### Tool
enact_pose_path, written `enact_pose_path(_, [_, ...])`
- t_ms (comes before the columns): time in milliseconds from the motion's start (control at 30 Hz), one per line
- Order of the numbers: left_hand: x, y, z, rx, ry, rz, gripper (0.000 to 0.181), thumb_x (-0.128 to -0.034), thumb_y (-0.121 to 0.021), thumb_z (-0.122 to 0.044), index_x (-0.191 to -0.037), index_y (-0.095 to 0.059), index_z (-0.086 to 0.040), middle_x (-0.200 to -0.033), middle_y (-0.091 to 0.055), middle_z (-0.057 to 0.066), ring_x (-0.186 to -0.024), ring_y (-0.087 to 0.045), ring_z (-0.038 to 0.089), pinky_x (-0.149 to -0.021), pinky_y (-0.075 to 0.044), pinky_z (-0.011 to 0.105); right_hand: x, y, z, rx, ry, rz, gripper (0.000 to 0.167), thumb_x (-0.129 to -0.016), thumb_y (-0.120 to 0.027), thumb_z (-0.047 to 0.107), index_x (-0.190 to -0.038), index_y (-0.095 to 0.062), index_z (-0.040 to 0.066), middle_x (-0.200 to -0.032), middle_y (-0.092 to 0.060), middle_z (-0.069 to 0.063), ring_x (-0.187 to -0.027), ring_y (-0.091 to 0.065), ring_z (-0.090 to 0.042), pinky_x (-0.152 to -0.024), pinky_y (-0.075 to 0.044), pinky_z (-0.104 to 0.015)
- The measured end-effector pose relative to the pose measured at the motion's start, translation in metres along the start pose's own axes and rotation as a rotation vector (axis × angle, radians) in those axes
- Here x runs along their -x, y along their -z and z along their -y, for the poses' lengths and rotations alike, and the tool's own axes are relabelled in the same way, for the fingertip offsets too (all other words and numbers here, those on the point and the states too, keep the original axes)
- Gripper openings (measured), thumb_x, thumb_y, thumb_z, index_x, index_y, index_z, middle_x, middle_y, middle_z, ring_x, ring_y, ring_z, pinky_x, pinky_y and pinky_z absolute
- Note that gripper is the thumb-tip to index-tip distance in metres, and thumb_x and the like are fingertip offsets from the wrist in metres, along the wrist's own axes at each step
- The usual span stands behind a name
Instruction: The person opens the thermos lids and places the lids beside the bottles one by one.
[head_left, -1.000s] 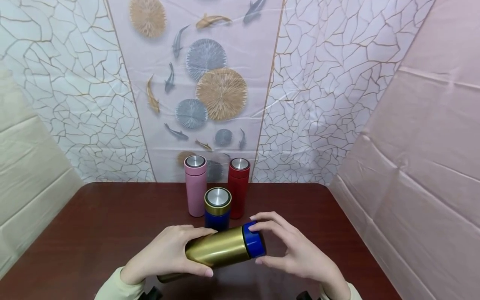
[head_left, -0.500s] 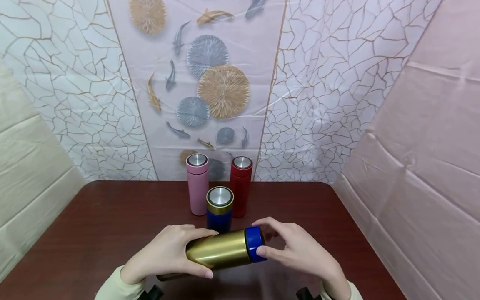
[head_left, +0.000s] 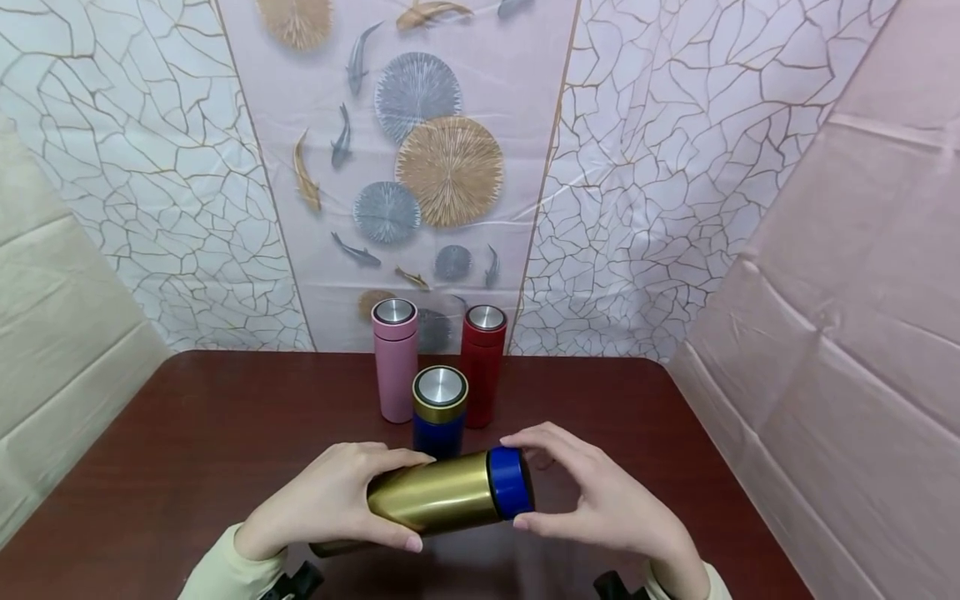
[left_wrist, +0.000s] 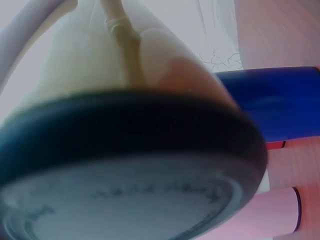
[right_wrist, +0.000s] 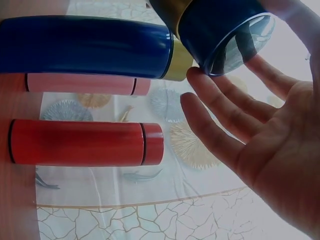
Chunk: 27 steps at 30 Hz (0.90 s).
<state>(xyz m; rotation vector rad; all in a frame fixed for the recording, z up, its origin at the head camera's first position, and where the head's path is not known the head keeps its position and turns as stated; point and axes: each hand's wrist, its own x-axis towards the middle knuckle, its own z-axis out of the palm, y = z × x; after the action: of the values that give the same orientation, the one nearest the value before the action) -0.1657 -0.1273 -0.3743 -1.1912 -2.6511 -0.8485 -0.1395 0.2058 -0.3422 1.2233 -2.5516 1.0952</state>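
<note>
Here's the desk (head_left: 225, 425), dark red-brown and wood-look, its rounded back edge close against a printed cloth backdrop (head_left: 172, 192). Wide stretches of it run from the flasks to the side edges, but ahead it's tight: a blue cylindrical flask with a gold cap and silvery top (head_left: 439, 408) stands upright just beyond the hands. Behind it rise a slim pink cylindrical flask (head_left: 395, 375) and a slim red cylindrical flask (head_left: 483, 367), upright, a gap between them, just short of that back edge.

Above the desk's near part, tilted, is the shiny gold metal flask with a blue cap (head_left: 442, 496), cap towards the right. The left hand (head_left: 337, 500) is wrapped round its body, thumb on the near side. The right hand (head_left: 592, 500) is spread wide about the cap, index fingertip at the upper edge, thumb tip at the lower — how firmly they touch, I can't tell.

Lettering now! It's on the gold flask's dark-rimmed base (left_wrist: 135, 195), in the left wrist view, but it's too blurred to read.

And the hidden bits: most of the left fingers are behind the gold flask, which also covers the blue flask's foot — touching it or apart, I can't say. The black wrist straps (head_left: 296, 581) are cut off below, beside pale green sleeves (head_left: 232, 571).
</note>
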Motion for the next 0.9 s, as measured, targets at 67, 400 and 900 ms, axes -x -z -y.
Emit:
enact_pose_path(67, [-0.0003, 0.0004, 0.0006, 0.005, 0.005, 0.004, 0.067, -0.0702, -0.080, -0.069, -0.128, -0.065, -0.039, -0.098, -0.062, -0.021, -0.079, -0.054, -0.003, -0.066, -0.045, 0.023, 0.0000, 0.0002, 0.0005, -0.011, -0.012, 0.003, 0.067, -0.085, -0.083, 0.031, -0.143, -0.049, 0.027, -0.128, -0.056, 0.009, -0.106, -0.060, -0.009, -0.090, -0.053, -0.031])
enact_pose_path(400, [-0.0044, -0.0008, 0.0003, -0.010, -0.006, 0.033, 0.069, -0.0699, -0.076, -0.074, -0.129, -0.064, -0.040, -0.092, -0.059, -0.023, -0.077, -0.053, -0.003, -0.065, -0.045, 0.022, -0.0004, 0.0008, -0.0007, -0.037, -0.264, 0.076, 0.044, -0.095, -0.069, 0.043, -0.135, -0.053, 0.035, -0.101, -0.066, 0.013, -0.090, -0.063, -0.010, -0.072, -0.056, -0.029])
enact_pose_path(900, [-0.0004, -0.0016, 0.0035, 0.001, -0.004, 0.001, 0.068, -0.0700, -0.076, -0.074, -0.129, -0.062, -0.043, -0.095, -0.059, -0.024, -0.078, -0.053, -0.003, -0.066, -0.044, 0.022, 0.0003, -0.0002, -0.0014, -0.016, -0.186, 0.063, 0.062, -0.089, -0.076, 0.041, -0.143, -0.046, 0.038, -0.106, -0.062, 0.014, -0.089, -0.062, -0.007, -0.075, -0.054, -0.029])
